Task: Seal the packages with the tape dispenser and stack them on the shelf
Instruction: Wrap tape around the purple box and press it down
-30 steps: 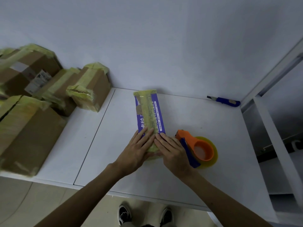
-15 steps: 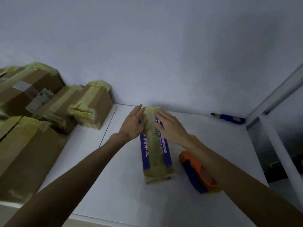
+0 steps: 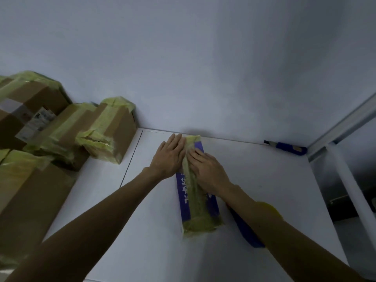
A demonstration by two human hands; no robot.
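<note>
My left hand (image 3: 167, 157) and right hand (image 3: 207, 171) press flat, fingers (image 3: 175, 141) straight, on the far end of the package (image 3: 200, 210). It lies lengthwise on the desk (image 3: 142, 231), reaching the back edge, with the dispenser (image 3: 247, 235) just beside its right side.

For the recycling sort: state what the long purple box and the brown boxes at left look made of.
Long purple box: probably printed cardboard, flat faces and straight edges, wrapped lengthwise in yellowish plastic tape. Brown boxes: matte kraft cardboard, same tape.
</note>
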